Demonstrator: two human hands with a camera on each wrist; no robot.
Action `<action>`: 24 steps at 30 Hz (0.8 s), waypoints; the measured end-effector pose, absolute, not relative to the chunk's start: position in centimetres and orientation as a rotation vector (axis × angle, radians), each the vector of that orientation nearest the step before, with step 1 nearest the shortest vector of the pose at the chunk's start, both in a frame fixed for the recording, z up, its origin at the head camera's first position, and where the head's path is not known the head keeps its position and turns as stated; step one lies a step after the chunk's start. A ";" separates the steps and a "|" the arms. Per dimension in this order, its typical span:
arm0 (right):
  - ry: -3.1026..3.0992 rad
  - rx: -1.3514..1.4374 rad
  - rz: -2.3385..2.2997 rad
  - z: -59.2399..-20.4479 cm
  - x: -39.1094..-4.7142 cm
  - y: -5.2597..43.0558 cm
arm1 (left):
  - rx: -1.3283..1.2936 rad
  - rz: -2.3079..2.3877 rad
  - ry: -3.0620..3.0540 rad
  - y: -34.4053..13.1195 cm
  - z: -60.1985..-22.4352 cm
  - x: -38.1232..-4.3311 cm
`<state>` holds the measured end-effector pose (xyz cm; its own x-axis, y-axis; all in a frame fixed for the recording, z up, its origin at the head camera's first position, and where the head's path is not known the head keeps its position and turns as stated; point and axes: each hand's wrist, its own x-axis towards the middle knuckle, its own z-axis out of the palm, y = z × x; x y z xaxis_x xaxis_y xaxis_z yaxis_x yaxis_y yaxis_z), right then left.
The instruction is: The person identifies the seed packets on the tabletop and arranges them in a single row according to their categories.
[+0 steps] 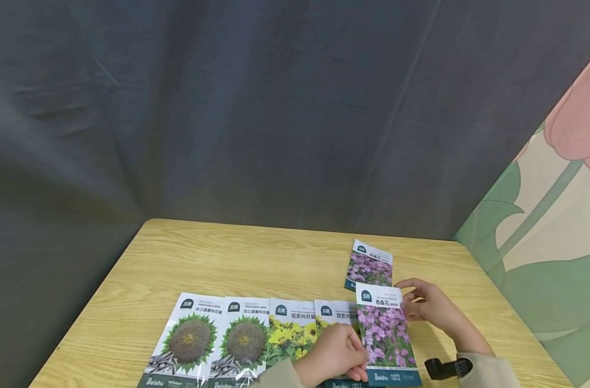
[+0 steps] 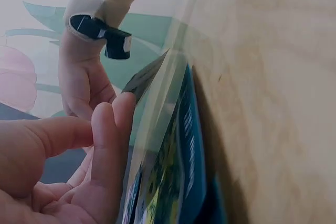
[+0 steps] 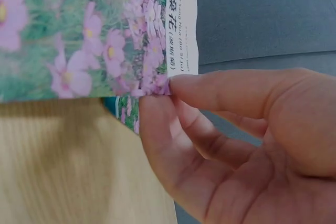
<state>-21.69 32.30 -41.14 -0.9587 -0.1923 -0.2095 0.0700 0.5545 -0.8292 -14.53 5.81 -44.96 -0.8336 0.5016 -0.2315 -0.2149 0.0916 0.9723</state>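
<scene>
A seed packet with pink-purple flowers (image 1: 384,334) is raised at the right end of a row of packets. My right hand (image 1: 428,307) pinches its right edge near the top; in the right wrist view the thumb and fingers (image 3: 157,114) meet on that edge. At its lower left edge is my left hand (image 1: 336,353), thumb and fingers curled together on the edge. Partly behind those fingers, a yellow sunflower packet (image 1: 331,312) lies on the table. A second pink-flower packet (image 1: 370,264) lies farther back, its lower part overlapped by the raised one.
To the left lie another yellow sunflower packet (image 1: 290,334) and two packets showing large seed heads, one at the far left (image 1: 188,339) and one beside it (image 1: 244,339). The wooden table (image 1: 227,253) meets a dark curtain (image 1: 275,134) behind and a flower-painted wall (image 1: 542,242) at right.
</scene>
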 end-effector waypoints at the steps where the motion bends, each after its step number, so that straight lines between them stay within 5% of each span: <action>1: 2.508 -0.107 -1.364 -41.3 -21.6 32.4 | 0.281 1.797 1.850 5.9 -45.0 -14.4; 24: 2.418 -0.044 -1.343 -43.4 -21.5 33.4 | 0.284 1.661 2.084 7.6 -46.0 -13.6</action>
<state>-21.54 33.44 -43.39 -0.9300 -0.2045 -0.3055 0.1513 0.5445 -0.8250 -13.59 7.56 -45.97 -0.8738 0.4326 -0.2221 -0.1200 0.2508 0.9606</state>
